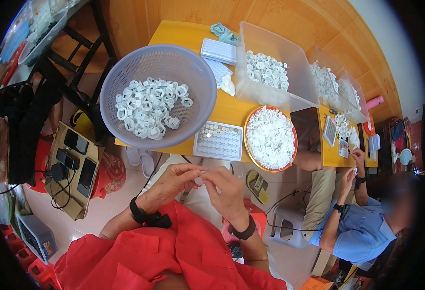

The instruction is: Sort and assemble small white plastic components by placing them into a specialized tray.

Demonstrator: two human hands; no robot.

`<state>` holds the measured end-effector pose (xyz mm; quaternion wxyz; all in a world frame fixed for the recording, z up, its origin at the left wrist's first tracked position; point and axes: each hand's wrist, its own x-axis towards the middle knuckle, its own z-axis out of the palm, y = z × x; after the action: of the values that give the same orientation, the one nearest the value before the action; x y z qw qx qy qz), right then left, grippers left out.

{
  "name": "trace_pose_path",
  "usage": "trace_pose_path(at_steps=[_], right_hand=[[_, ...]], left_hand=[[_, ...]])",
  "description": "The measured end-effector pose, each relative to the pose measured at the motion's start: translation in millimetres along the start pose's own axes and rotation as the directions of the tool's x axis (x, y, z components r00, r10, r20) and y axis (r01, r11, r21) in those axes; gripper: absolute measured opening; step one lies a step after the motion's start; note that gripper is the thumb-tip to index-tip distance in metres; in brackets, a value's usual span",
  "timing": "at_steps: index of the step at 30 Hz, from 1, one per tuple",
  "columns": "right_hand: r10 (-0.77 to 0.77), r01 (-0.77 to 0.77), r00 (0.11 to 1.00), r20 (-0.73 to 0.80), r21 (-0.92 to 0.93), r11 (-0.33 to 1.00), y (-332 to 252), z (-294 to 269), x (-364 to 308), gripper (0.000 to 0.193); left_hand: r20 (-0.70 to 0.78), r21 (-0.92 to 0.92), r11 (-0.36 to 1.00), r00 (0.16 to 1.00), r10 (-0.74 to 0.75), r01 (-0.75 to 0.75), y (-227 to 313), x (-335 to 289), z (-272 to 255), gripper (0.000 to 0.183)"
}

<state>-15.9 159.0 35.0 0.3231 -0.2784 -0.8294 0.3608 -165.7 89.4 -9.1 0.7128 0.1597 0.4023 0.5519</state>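
Both hands meet in front of my chest, just short of the table's near edge. Between the fingertips of my left hand (pixel 172 181) and my right hand (pixel 226 191) is a small white plastic piece (pixel 199 181), mostly covered by the fingers. Closest beyond them stands a white compartment tray (pixel 218 155), its back rows filled with small round pieces. Left of it, a large grey-purple plastic colander (pixel 200 82) holds a heap of white ring-shaped parts (pixel 149 108). To its right, a round tray with a red and yellow rim (pixel 295 145) is piled with small white slivers (pixel 270 137).
A clear bin (pixel 294 96) of white rings stands at the back of the yellow table (pixel 169 33). Stacked trays (pixel 219 50) lie beside it. A cardboard box (pixel 72 188) with phones is at left. At right, a person in a blue shirt (pixel 362 227) handles a small piece near another table.
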Motion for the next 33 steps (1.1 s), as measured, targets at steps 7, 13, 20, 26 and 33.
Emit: trace_pose_path(at_steps=[7,13,20,26,33], right_hand=[[0.119,-0.115,0.992,-0.048,0.079,0.99,-2.4,3.3,-0.7,0.013],[0.11,-0.105,0.989,-0.095,0.053,0.993,1.5,10.4,-5.5,0.014],[0.215,-0.204,0.974,-0.076,0.134,0.97,6.1,15.8,-10.8,0.019],[0.561,-0.369,0.827,0.033,0.786,0.497,16.2,16.5,-24.4,0.017],[0.595,-0.397,0.803,0.043,0.783,0.479,13.4,22.7,-22.4,0.01]], left_hand=[[-0.015,0.036,0.999,1.0,0.021,-0.021,1.7,0.5,3.6,0.026],[-0.004,0.153,0.983,0.995,0.101,-0.099,8.3,1.3,9.4,0.023],[0.005,0.193,0.974,0.993,0.122,-0.121,7.4,1.4,10.0,0.018],[-0.017,0.138,0.98,0.989,0.147,-0.143,11.7,0.6,18.2,0.017],[-0.016,0.353,0.9,0.96,0.279,-0.256,6.1,-0.9,19.8,0.016]])
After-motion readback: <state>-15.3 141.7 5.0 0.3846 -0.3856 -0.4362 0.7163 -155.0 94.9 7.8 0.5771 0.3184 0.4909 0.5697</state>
